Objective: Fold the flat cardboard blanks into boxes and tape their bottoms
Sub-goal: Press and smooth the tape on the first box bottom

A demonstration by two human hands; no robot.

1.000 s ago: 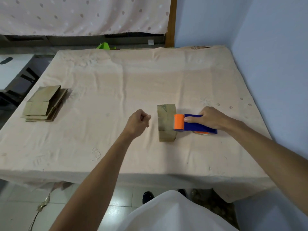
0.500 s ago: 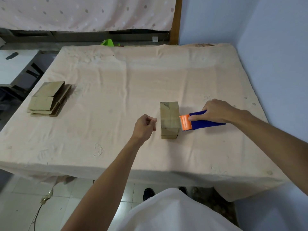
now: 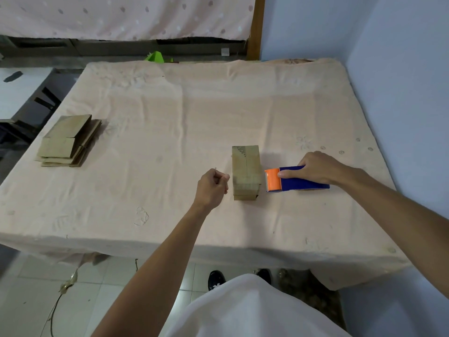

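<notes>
On the peach-clothed surface (image 3: 194, 105) between blue walls (image 3: 401, 69), my right hand (image 3: 315, 167) grips the tape dispenser (image 3: 298, 183) just beside the folded box (image 3: 245, 166). My left hand (image 3: 212, 188) has its fingers clenched on nothing, and the flat blanks (image 3: 68, 142) are stacked far left.

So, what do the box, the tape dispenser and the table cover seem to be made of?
The box looks like matte brown cardboard, with a paler band, likely tape. The tape dispenser seems smooth hard plastic: solid blue body, orange front. The table cover is probably cloth, pale peach: it wrinkles and drapes over the edge.
</notes>
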